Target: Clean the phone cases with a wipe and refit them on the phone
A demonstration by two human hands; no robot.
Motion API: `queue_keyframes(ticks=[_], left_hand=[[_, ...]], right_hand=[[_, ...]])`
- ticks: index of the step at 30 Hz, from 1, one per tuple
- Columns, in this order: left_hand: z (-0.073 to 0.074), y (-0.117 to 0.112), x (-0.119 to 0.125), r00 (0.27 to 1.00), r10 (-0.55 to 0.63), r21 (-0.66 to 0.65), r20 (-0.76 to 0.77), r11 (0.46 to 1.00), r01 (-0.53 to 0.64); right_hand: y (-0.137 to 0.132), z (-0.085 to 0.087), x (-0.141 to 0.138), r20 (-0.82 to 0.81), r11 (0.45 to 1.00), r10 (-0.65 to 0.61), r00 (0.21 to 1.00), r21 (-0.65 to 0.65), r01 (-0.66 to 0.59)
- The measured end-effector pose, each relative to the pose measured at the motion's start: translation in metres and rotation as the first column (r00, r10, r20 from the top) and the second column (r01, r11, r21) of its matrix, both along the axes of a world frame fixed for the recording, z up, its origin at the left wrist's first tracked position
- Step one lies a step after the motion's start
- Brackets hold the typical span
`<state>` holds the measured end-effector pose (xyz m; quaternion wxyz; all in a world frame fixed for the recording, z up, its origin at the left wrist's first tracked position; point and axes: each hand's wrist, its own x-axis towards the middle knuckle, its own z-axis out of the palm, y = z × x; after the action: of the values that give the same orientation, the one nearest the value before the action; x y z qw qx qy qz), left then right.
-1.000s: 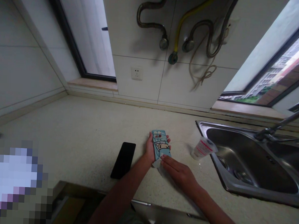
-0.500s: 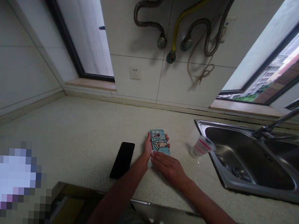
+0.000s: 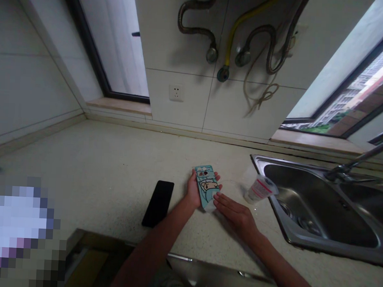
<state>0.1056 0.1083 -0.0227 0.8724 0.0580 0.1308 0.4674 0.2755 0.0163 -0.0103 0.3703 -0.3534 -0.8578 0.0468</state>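
My left hand (image 3: 193, 190) is wrapped around a light-blue phone case (image 3: 205, 178) with a cartoon figure on its back, which faces up. Its fingertips curl over the case's right edge. My right hand (image 3: 236, 210) presses a small white tissue (image 3: 211, 205) against the lower end of the case, with its fingers together. To the left of my hands, a black phone (image 3: 158, 204) lies flat on the counter.
A clear plastic cup with red print (image 3: 260, 190) stands on the pale counter (image 3: 120, 157), beside a steel sink (image 3: 322, 219) with a faucet (image 3: 360, 159). A wall socket (image 3: 176, 92) and hanging hoses (image 3: 231, 38) are behind. A pixelated patch covers the lower left.
My right hand has slid to the right across the lower end of the phone case with the tissue, uncovering more of the case. My left hand still holds the case, now tilted slightly differently.
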Motion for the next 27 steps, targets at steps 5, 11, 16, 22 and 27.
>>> queue_keyframes(ticks=[5, 11, 16, 22, 27], left_hand=[[-0.003, 0.003, -0.003, 0.998, -0.06, 0.012, 0.006, 0.998, 0.06], [0.002, 0.005, -0.001, 0.998, 0.025, -0.002, -0.055, 1.0, -0.025], [0.007, 0.004, 0.003, 0.998, -0.006, -0.021, -0.065, 1.0, 0.005], [0.005, 0.003, 0.006, 0.996, -0.036, 0.015, -0.082, 0.999, 0.038], [0.006, 0.004, 0.005, 0.991, -0.125, 0.03, -0.045, 0.991, 0.127]], right_hand=[[-0.002, 0.0, -0.003, -0.149, 0.998, -0.058, 0.987, -0.046, 0.052], [0.002, 0.002, -0.007, -0.303, 0.963, -0.237, 0.923, -0.2, 0.182], [0.011, 0.0, -0.01, -0.409, 0.897, -0.389, 0.825, -0.374, 0.238], [0.022, 0.0, -0.011, -0.438, 0.869, -0.415, 0.798, -0.452, 0.204], [0.043, 0.004, -0.013, -0.452, 0.86, -0.45, 0.771, -0.453, 0.236]])
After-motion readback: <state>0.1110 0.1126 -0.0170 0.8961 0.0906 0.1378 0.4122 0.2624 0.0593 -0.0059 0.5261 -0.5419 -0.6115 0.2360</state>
